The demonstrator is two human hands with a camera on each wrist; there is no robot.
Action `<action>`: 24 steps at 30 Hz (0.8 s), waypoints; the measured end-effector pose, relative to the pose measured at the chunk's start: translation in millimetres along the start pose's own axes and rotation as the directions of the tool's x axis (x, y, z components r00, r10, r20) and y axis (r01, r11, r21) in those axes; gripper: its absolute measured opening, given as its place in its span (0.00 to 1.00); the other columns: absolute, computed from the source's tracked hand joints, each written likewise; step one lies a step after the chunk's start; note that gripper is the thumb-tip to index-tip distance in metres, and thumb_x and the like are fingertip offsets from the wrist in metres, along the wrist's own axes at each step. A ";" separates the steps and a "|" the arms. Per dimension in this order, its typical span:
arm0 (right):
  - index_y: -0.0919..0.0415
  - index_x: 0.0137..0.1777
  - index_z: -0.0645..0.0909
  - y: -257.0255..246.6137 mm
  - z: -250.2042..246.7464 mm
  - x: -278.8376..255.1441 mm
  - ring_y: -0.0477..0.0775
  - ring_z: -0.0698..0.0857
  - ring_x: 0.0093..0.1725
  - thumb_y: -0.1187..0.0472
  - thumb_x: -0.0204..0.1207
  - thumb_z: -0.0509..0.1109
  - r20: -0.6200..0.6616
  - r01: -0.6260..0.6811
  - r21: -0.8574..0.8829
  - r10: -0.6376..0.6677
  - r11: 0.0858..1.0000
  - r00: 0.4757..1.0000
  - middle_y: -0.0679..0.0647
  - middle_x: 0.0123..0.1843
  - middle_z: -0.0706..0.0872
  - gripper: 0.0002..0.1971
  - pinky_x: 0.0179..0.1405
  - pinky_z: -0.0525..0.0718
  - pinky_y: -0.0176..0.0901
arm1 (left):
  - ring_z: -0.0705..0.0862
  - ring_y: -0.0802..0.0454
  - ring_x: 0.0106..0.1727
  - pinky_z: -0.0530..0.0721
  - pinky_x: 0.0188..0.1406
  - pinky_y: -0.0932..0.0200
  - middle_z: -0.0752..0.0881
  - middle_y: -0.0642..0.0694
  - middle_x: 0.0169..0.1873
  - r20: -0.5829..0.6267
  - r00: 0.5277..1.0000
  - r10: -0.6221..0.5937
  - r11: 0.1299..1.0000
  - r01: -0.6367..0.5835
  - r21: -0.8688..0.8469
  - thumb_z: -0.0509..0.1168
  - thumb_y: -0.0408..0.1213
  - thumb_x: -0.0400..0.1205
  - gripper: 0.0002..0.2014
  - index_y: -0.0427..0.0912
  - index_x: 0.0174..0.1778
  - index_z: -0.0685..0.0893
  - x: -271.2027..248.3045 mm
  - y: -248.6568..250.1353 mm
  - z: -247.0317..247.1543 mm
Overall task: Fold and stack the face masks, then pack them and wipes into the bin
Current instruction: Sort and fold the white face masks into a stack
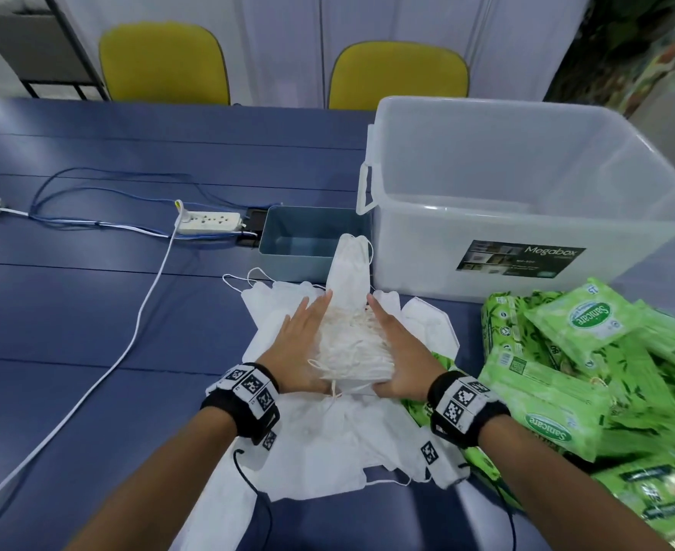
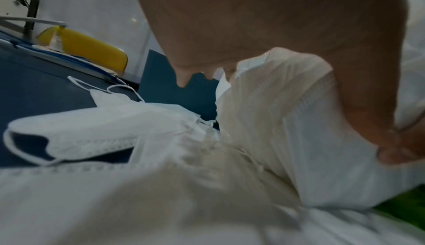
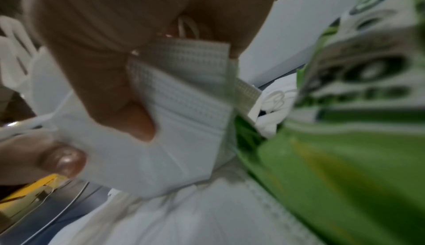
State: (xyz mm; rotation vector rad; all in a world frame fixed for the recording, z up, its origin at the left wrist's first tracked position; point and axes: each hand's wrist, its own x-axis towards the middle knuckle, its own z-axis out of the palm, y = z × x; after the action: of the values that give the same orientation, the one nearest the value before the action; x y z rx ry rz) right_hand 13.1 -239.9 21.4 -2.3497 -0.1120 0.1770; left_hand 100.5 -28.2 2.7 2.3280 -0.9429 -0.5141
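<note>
Head view — straight fingers [image 1: 313, 312] flanking mask stack [image 1: 352, 347].

— What is worn on the arms?
— No sleeves; each forearm is bare; the left hand [image 1: 302, 344] and right hand [image 1: 397, 353] are ungloved.
— And at the wrists?
— Black bands carrying white blocks printed with black square codes; thin black cables trail from both.

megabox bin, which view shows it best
The head view: the clear bin shows whole, open and empty. The left wrist view catches only a pale blur of it; in the right wrist view I cannot pick it out.
</note>
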 end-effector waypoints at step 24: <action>0.36 0.81 0.43 17.2 9.1 1.8 0.56 0.70 0.73 0.48 0.51 0.81 -0.051 -0.202 0.025 0.203 0.979 0.978 0.49 0.74 0.70 0.62 0.79 0.60 0.60 | 0.57 0.51 0.82 0.54 0.80 0.42 0.52 0.58 0.81 0.008 0.997 -0.081 0.997 0.081 -0.003 0.73 0.74 0.51 0.74 0.56 0.79 0.27 4.5 -11.5 24.2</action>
State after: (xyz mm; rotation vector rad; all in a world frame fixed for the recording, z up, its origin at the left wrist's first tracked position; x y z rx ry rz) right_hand 13.8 -245.4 2.7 -2.3417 0.1553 0.2139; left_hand 96.4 -33.4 -23.7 2.3705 -0.8535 -0.5579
